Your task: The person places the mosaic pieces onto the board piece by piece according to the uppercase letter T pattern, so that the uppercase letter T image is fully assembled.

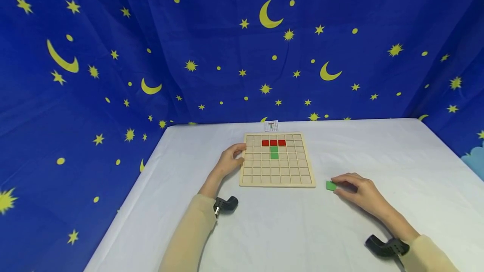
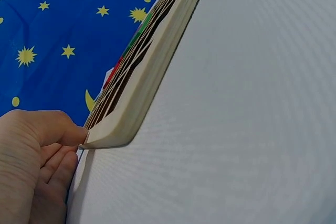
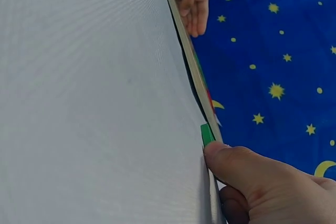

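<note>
A square wooden grid board (image 1: 277, 183) lies on the table. Three red tiles (image 1: 273, 142) form a row in it, and two green tiles (image 1: 274, 152) run down below the middle one. My left hand (image 1: 228, 160) is at the board's left edge, fingertips and thumb touching the rim with a gap between them. In the left wrist view its thumb (image 2: 60, 129) meets the pale wooden rim (image 2: 118, 129). To the right of the board my right hand (image 1: 359, 188) pinches another green tile (image 1: 330, 185) between thumb and fingers, low over the table.
Behind the board's back edge lies a small printed card (image 1: 271, 126) with a T-shaped pattern. The white-covered table (image 1: 280, 230) is backed by a blue curtain (image 1: 227, 32) with yellow stars and moons. Black wrist mounts (image 1: 227, 204) are on both forearms.
</note>
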### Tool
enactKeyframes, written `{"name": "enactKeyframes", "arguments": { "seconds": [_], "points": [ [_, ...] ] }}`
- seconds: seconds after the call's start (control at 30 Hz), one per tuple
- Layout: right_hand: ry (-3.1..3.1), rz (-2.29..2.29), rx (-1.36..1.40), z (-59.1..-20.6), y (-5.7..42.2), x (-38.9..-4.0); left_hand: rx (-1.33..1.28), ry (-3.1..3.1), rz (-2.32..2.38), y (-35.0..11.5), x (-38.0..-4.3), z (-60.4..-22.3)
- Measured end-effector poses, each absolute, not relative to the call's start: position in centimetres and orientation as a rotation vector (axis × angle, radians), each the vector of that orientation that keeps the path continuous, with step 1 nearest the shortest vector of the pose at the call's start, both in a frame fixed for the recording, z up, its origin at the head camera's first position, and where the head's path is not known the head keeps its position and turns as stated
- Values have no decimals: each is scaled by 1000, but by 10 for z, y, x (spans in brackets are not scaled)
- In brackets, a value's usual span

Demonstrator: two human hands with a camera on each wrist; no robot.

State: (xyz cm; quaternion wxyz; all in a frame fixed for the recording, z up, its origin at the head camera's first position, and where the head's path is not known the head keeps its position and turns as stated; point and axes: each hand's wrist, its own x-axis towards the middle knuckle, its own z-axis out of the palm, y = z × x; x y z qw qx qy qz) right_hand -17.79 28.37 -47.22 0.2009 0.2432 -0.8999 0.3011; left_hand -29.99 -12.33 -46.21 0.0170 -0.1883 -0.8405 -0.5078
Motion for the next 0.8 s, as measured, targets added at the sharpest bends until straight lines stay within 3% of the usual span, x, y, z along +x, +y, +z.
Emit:
{"name": "enactKeyframes", "arguments": {
  "seconds": [0.37,0.8],
  "points": [
    [-2497,984,630,-456,292,-181,-554,-2640,-1572,-122,-301,-459],
    [-2532,1041,427,-408,289,-193,-562,-2637,-1566,-123,-300,-461]
  ]
}}
